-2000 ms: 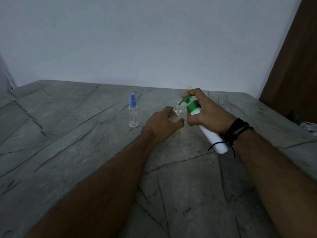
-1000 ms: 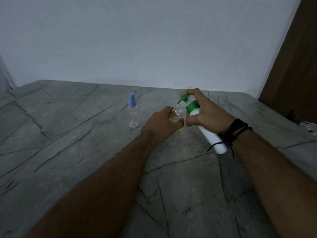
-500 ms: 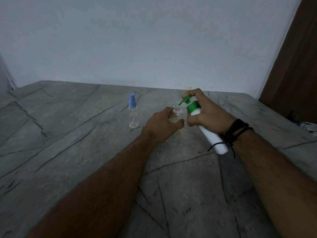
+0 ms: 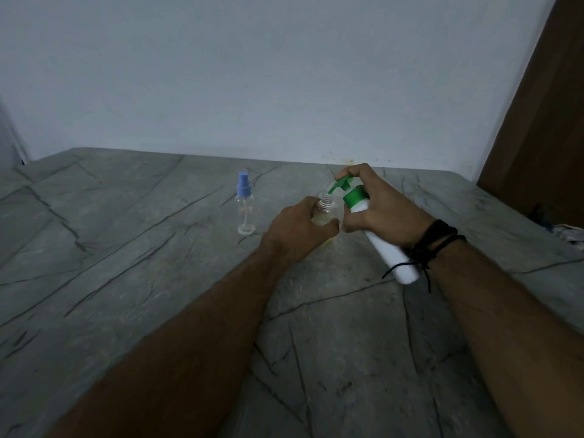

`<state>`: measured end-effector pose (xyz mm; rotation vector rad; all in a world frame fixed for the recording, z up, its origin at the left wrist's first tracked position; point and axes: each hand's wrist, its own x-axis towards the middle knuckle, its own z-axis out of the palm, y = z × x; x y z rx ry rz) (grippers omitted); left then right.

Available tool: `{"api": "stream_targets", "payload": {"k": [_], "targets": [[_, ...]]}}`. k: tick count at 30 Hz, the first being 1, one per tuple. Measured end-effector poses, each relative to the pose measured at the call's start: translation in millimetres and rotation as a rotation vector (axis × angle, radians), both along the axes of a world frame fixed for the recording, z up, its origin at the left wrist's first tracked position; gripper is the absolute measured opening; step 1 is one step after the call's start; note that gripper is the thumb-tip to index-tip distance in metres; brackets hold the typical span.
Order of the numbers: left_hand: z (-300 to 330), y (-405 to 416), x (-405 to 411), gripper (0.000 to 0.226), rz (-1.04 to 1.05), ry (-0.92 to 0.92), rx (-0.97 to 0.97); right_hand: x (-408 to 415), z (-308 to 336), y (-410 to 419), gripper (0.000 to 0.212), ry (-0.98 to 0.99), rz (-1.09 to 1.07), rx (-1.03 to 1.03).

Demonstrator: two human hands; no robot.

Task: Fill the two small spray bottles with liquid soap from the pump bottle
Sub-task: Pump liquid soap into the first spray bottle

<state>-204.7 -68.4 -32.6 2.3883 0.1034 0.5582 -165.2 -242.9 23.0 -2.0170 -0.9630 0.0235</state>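
Observation:
My left hand [image 4: 297,227] grips a small clear spray bottle [image 4: 325,211] that stands uncapped on the grey stone table [image 4: 126,263], with yellowish liquid inside. My right hand [image 4: 382,210] holds a white pump bottle [image 4: 388,251] tilted toward it, index finger on the green pump head [image 4: 343,184]. The green nozzle tip sits right over the small bottle's open threaded neck. A second small clear spray bottle [image 4: 245,207] with a blue spray top stands upright to the left, apart from both hands.
A plain white wall runs behind the table. A brown wooden panel [image 4: 543,121] stands at the right. Some small items [image 4: 565,230] lie at the table's far right edge. Black cords circle my right wrist.
Almost nothing has moved. The pump head and my right index finger shift slightly up and down over the small bottle's neck; both hands stay in place.

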Motion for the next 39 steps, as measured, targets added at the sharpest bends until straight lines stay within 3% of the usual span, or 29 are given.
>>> {"api": "stream_targets", "payload": {"k": [39], "targets": [[0.6, -0.9, 0.2, 0.065, 0.001, 0.009, 0.005, -2.4, 1.1, 0.6, 0.074, -0.004, 0.002, 0.000]]}}
